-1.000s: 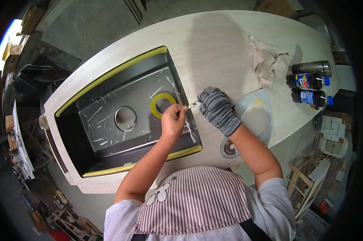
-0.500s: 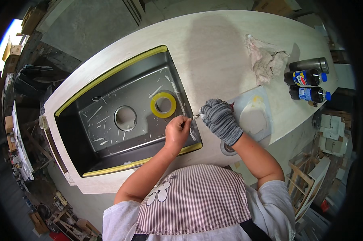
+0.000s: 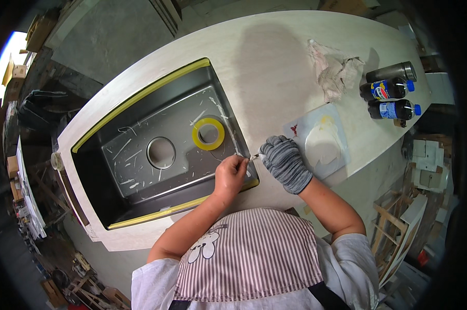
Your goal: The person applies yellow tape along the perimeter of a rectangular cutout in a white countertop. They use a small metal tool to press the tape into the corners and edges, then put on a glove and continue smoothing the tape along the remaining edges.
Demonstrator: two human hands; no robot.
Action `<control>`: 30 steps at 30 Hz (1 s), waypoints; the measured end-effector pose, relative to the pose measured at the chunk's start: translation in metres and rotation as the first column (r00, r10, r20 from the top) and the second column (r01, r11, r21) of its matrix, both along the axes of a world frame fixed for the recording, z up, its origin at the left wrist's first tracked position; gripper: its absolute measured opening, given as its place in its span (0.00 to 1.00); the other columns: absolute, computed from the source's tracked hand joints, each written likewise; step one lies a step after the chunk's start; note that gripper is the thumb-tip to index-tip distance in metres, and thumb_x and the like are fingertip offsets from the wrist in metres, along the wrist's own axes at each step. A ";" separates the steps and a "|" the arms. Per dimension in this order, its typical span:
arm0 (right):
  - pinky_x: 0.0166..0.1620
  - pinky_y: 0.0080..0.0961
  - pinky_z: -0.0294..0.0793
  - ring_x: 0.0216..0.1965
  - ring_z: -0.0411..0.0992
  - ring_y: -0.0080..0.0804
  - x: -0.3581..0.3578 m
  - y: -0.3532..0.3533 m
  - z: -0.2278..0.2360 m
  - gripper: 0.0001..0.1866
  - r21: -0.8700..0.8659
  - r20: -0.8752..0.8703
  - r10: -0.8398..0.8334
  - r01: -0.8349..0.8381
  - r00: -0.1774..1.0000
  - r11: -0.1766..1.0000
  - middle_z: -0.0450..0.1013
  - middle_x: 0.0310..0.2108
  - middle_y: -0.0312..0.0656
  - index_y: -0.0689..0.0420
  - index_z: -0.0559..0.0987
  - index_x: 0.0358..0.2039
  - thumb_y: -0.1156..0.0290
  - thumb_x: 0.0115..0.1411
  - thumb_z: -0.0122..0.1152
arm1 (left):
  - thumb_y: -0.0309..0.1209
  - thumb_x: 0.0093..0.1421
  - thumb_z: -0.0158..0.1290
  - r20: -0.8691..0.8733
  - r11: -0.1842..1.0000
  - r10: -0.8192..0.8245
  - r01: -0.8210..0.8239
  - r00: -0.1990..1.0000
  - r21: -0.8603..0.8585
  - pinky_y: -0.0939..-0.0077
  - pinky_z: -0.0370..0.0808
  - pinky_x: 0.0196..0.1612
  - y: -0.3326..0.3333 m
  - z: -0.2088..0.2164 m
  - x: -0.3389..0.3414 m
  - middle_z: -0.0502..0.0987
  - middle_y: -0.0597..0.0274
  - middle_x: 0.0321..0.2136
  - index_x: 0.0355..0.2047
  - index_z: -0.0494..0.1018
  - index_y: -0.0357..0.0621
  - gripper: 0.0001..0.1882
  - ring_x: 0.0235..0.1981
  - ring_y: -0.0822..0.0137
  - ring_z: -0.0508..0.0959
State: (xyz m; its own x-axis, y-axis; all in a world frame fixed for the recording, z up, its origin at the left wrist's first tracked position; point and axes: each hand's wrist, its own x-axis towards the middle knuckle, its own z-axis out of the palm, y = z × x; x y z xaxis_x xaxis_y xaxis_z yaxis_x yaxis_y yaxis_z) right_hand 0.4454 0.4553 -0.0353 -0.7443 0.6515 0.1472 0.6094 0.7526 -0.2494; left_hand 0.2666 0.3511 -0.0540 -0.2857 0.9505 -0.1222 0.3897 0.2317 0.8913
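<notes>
My bare left hand point(image 3: 230, 176) is closed in a pinch by the right rim of a dark sink point(image 3: 156, 195) set into a pale countertop point(image 3: 274, 57). A small whitish piece point(image 3: 253, 157) shows between its fingertips and my right hand point(image 3: 286, 164). In a grey knitted glove, the right hand is curled shut; whatever lies inside the fist is hidden. Yellow tape point(image 3: 140, 98) lines the sink's far edge and also its near edge. Inside the sink rests a roll of yellow tape point(image 3: 195, 135), among whitish scraps around the drain hole point(image 3: 161, 153).
Right of the gloved hand lies a translucent sheet point(image 3: 300, 121) bearing a pale paste patch point(image 3: 323, 146) and a small dark red bit point(image 3: 294, 130). Beyond are a crumpled cloth point(image 3: 334, 70), a metal flask point(image 3: 391, 72) and two dark drink bottles point(image 3: 385, 90). Wooden frames point(image 3: 391, 222) stand off the counter's right end.
Both hands have shifted slightly toward me, still close together. The dark red bit on the sheet, mostly covered before, now shows. The view has moved a little.
</notes>
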 end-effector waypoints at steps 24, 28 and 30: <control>0.43 0.43 0.75 0.38 0.74 0.44 -0.003 -0.010 0.002 0.06 -0.062 -0.003 -0.074 0.073 0.997 0.995 0.74 0.33 0.42 0.52 0.80 0.33 0.67 0.55 0.64 | 0.27 0.63 0.64 -0.049 0.998 -0.028 0.030 0.998 0.053 0.66 0.75 0.32 0.009 -0.004 -0.009 0.79 0.52 0.25 0.30 0.78 0.37 0.07 0.26 0.56 0.78; 0.38 0.43 0.73 0.35 0.73 0.42 0.003 -0.018 0.000 0.05 0.000 -0.025 -0.065 0.065 0.998 0.998 0.71 0.30 0.40 0.50 0.77 0.28 0.66 0.54 0.64 | 0.27 0.62 0.64 -0.032 0.998 -0.051 0.051 0.998 0.026 0.65 0.76 0.32 0.000 -0.003 -0.005 0.79 0.52 0.26 0.31 0.79 0.37 0.07 0.27 0.56 0.79; 0.38 0.43 0.73 0.35 0.73 0.42 0.005 -0.023 0.001 0.05 -0.023 0.000 -0.064 0.064 0.998 0.998 0.71 0.30 0.40 0.50 0.77 0.28 0.66 0.54 0.64 | 0.27 0.62 0.64 -0.019 0.998 -0.060 0.061 0.998 0.017 0.65 0.76 0.32 -0.005 -0.002 -0.003 0.79 0.51 0.25 0.31 0.79 0.38 0.07 0.27 0.56 0.79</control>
State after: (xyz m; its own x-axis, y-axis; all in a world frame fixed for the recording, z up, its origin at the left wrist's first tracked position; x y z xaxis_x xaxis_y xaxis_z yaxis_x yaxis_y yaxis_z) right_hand 0.4504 0.4324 -0.0338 -0.7011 0.7007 0.1324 0.6557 0.7065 -0.2662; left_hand 0.2639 0.3464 -0.0564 -0.2299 0.9680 -0.1004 0.4193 0.1917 0.8874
